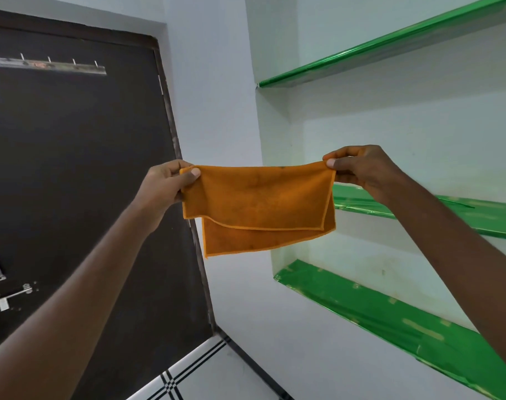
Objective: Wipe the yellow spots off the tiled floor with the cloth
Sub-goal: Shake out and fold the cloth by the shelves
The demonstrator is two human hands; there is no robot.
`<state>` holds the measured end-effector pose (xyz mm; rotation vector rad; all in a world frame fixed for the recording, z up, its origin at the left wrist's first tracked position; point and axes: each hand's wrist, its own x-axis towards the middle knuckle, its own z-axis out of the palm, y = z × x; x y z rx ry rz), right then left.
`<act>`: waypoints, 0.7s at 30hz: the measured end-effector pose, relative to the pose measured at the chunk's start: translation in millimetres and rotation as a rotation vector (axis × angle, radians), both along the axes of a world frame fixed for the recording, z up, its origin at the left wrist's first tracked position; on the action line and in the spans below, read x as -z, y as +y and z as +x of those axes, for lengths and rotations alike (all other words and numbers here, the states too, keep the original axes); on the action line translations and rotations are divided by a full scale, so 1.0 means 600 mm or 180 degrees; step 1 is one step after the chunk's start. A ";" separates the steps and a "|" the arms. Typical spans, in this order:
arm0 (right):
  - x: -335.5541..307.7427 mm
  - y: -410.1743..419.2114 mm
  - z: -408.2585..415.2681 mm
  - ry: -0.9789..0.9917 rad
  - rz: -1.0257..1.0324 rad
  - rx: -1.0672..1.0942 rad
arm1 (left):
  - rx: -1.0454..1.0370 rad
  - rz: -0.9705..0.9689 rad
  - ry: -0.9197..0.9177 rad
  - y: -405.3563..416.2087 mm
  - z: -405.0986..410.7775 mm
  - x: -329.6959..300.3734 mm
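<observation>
Cloth [257, 203]: orange, hemmed edge, folded roughly in half over itself, front layer shorter than the back layer, which hangs lower at the left. Held up in the air at about chest height, in front of a pale wall, between a dark door [72, 168] and green-lined shelves [390, 319].

Left hand [166, 187]: thumb and fingers pinched shut on the cloth's upper left corner. Right hand [358, 168]: pinched shut on the upper right corner. Hands well apart, top edge drawn nearly straight between them.

Handling, judged: light and limp. It sags and drapes below the pinch points, no stiffness. Nap looks like microfibre, so grip should be good and slip unlikely. Not fragile. A few darker smudges on the front face.

Hold for wiping, judged: corner pinches suit folding only. For scrubbing, fold it once more into a pad and press with a flat palm over the middle.

Floor [205, 370]: only a small tiled patch with black lines shows, bottom centre. No yellow spots visible in it. Wiping not yet begun.
</observation>
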<state>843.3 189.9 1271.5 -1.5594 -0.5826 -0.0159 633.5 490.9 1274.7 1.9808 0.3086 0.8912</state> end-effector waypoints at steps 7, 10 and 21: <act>-0.004 -0.008 0.007 -0.0243 -0.0138 0.0024 | -0.0101 0.0456 -0.0070 -0.002 -0.007 -0.016; -0.004 -0.006 0.010 -0.0534 -0.0380 0.0324 | -0.0417 0.0844 0.0157 -0.004 0.003 -0.017; -0.009 0.004 0.006 -0.1222 -0.1147 0.1092 | -0.0583 0.0551 0.0548 0.001 0.023 -0.036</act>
